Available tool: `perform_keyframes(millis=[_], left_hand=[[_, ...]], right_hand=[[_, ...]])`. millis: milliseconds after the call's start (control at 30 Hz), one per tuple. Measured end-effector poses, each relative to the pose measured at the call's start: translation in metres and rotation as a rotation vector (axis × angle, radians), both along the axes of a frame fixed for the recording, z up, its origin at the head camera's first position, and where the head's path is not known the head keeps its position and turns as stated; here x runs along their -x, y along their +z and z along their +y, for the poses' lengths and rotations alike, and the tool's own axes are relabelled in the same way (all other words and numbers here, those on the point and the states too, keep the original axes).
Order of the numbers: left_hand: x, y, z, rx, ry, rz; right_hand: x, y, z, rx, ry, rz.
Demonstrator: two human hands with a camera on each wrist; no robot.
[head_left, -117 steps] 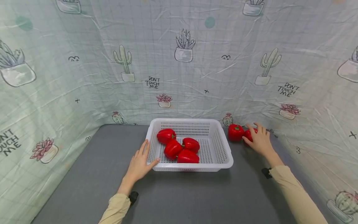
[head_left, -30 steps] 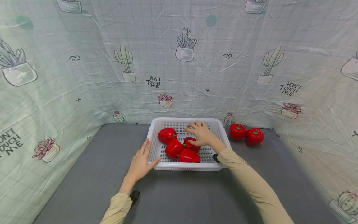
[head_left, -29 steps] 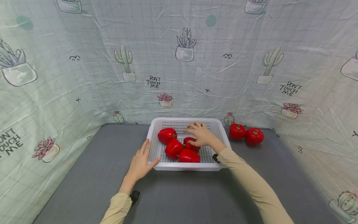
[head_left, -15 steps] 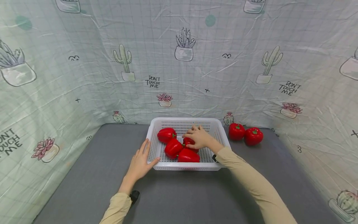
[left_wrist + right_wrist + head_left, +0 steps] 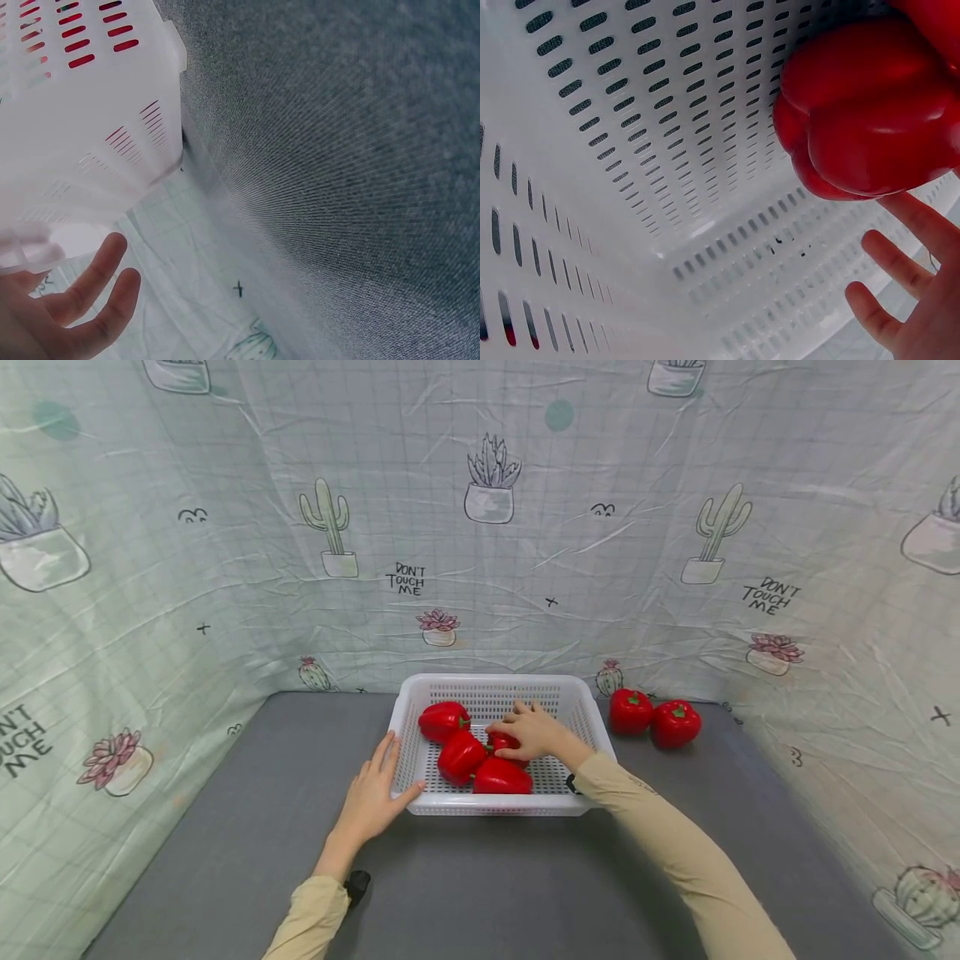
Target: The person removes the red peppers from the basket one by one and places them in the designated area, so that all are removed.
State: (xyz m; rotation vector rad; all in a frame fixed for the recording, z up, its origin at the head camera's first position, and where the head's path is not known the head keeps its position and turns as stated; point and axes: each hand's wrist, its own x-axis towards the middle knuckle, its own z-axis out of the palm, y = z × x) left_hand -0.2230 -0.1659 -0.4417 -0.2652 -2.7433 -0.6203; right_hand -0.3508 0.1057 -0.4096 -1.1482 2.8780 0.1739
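In the head view, a white perforated plastic basket (image 5: 600, 727) holds several red bell peppers, one at the back left (image 5: 444, 722) and one by the front wall (image 5: 502, 777). My left hand (image 5: 369, 797) rests on its front left corner, thumb over the rim and fingers extended along the left side. Inside the basket, my right hand (image 5: 534, 732) grips the rightmost bell pepper (image 5: 870, 112) from above, thumb on the near side. That hand covers much of this pepper in the head view. The right wrist view shows one finger against the pepper and the others spread.
Two more red bell peppers (image 5: 632, 712) (image 5: 676, 724) stand on the grey table (image 5: 480, 885) to the right of the basket. Behind and on both sides hangs a cloth (image 5: 405, 510) printed with cacti.
My right hand has moved from the peppers on the right of the table into the basket, then lowered and closed round the rightmost pepper. The left hand stays at the basket corner.
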Motion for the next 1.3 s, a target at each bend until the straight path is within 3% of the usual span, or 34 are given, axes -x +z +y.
perform_keyframes(millis=[500, 900, 1300], left_hand=[[-0.0011, -0.0019, 0.0012, -0.001, 0.004, -0.011], [0.0009, -0.0011, 0.0000, -0.003, 0.011, -0.012], [0.0010, -0.0009, 0.0003, -0.015, 0.009, -0.014]], right_hand=[[0.0011, -0.0056, 0.0056, -0.003, -0.020, -0.030], [0.0041, -0.0028, 0.0047, -0.007, 0.081, 0.087], [0.0042, -0.0011, 0.0031, -0.043, 0.072, 0.119]])
